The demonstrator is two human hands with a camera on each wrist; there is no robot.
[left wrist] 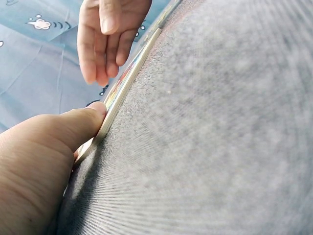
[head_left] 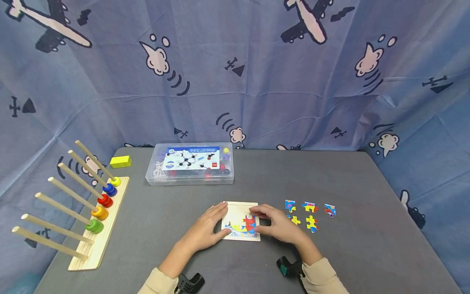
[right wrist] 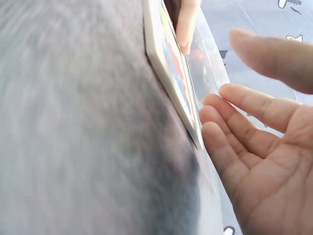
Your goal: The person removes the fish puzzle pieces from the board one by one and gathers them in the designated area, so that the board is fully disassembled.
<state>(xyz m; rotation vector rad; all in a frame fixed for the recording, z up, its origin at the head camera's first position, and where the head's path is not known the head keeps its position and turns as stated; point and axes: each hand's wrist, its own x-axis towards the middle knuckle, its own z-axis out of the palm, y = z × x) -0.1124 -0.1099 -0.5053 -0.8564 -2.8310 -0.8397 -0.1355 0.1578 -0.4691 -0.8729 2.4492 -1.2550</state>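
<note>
On the tabletop (head_left: pixel 352 253), forward of its back edge, the left hand (head_left: pixel 205 228) grips the puzzle board (head_left: pixel 236 210); the right hand (head_left: pixel 280 224), fingers loosely extended, holds nothing. Board and loose pieces (head_left: pixel 311 223) likely handle light, stiff; edges suit grasping.

Left hand (head_left: pixel 204 228), thumb (left wrist: pixel 80 126) spread; right hand (head_left: pixel 282 225), fingers (right wrist: pixel 259 105) gently curved

Grey tabletop (head_left: pixel 374 245) is enclosed beyond its far, left and right edges by blue fabric backdrop (head_left: pixel 275 90). Fabric is creased, printed with aeroplanes and pale cloud shapes. Tabletop is softly lit.
</note>
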